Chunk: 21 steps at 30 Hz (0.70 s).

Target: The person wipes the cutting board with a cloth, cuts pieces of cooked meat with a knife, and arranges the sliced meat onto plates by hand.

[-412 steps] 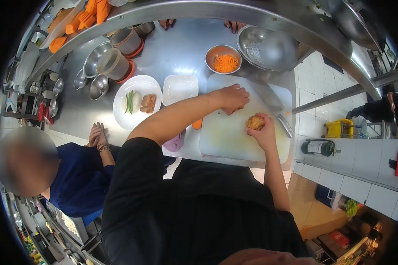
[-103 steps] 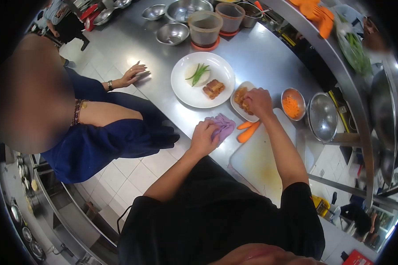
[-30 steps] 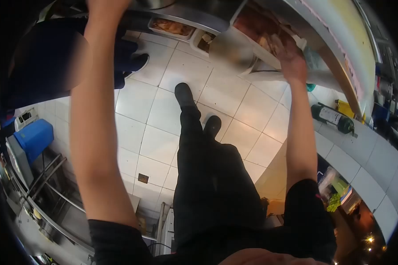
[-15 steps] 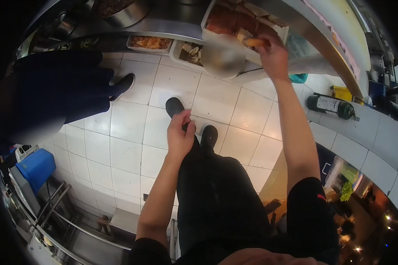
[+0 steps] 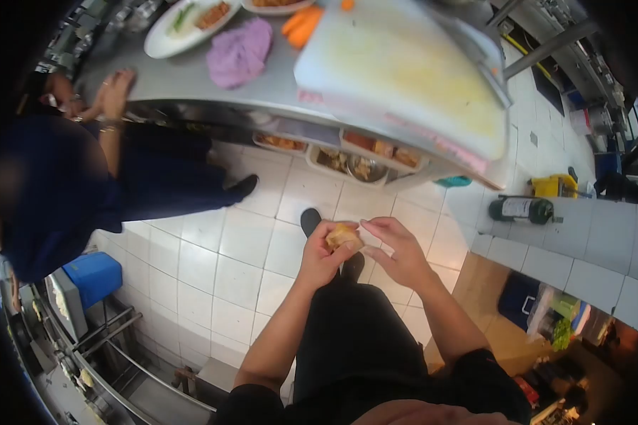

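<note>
Left hand (image 5: 320, 256): clamped on a golden-brown, rounded food piece (image 5: 344, 237), held above the floor, out from the worktop's near edge. Right hand (image 5: 403, 258): fingers apart, just beside the piece; contact can't be told.

Next, below the near edge of the grey metal worktop (image 5: 166, 79), left to right: white rectangular tray (image 5: 285, 150) with orange-brown food; white basket (image 5: 332, 173) with dark and pale bits; round silver metal bowl (image 5: 385, 171) with pale chunks, at basket's right end, in or over it unclear; white deep tray (image 5: 395, 165) with reddish-brown pieces.

On top, near right corner: white plastic cutting board (image 5: 404, 67), silver metal knife (image 5: 494, 83) along its right edge. Left of board, by near edge: crumpled purple cloth (image 5: 239, 53). Farther: orange carrot pieces (image 5: 302, 27) at board's left edge; white round plate (image 5: 164, 52) with green pods, a white item and brown chunks; white dish (image 5: 282, 11) with brown food, partly cut off.
</note>
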### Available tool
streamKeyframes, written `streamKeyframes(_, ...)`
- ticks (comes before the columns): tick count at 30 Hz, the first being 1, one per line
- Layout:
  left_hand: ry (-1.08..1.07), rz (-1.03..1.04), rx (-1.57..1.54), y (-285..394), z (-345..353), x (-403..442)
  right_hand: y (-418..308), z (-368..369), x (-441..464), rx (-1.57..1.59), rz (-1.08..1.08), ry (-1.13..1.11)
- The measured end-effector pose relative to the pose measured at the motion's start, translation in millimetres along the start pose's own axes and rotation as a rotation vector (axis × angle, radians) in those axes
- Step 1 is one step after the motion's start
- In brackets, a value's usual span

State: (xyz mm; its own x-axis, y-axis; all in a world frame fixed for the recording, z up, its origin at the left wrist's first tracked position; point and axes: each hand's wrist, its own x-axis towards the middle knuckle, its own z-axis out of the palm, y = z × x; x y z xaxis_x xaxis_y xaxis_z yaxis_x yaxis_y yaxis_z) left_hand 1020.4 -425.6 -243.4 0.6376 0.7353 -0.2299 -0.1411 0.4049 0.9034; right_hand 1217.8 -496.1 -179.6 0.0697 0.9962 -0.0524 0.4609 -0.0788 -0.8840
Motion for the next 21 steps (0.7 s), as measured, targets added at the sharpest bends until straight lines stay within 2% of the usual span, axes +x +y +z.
streamKeyframes(2, 0.205, 0.031, -0.176, 23, 6, 0, -38, -27, 5, -0.026, -0.060, 0.072)
streamKeyframes(3, 0.208, 0.047, -0.167, 42, 10, -1, -49, -41, 5, -0.073, -0.034, 0.126)
streamKeyframes(5, 0.377, -0.073, -0.212, 100, 20, 20, -59, -72, 15, -0.118, -0.035, 0.186)
streamKeyframes(6, 0.361, 0.017, -0.176, 111, 18, 39, -58, -89, 25, -0.194, -0.025, 0.256)
streamKeyframes(8, 0.368, 0.400, 0.395, 150, 21, 93, -51, -126, 64, -0.275, 0.012, 0.376)
streamKeyframes(9, 0.367, 0.501, 0.607, 181, 29, 121, -45, -146, 90, -0.280, 0.051, 0.432)
streamKeyframes(10, 0.358, 0.594, 0.817, 210, 37, 151, -39, -166, 119, -0.412, 0.001, 0.541)
streamKeyframes(11, 0.271, 0.640, 0.873, 216, 36, 194, -31, -188, 151, -0.543, -0.046, 0.654)
streamKeyframes(12, 0.169, 0.679, 0.928, 214, 29, 228, -15, -213, 181, -0.652, -0.042, 0.697)
streamKeyframes(13, 0.157, 0.671, 0.924, 213, 23, 245, 3, -233, 205, -0.764, -0.027, 0.736)
streamKeyframes(15, -0.032, 0.685, 1.183, 210, 22, 274, 33, -256, 236, -0.837, 0.071, 0.756)
streamKeyframes(17, -0.159, 0.597, 1.138, 212, 8, 279, 42, -274, 255, -0.912, 0.202, 0.772)
streamKeyframes(19, -0.057, 0.694, 0.980, 208, -6, 271, 46, -274, 256, -0.821, 0.386, 0.603)
streamKeyframes(21, -0.088, 0.592, 1.005, 217, -13, 265, 40, -273, 262, -0.850, 0.430, 0.556)
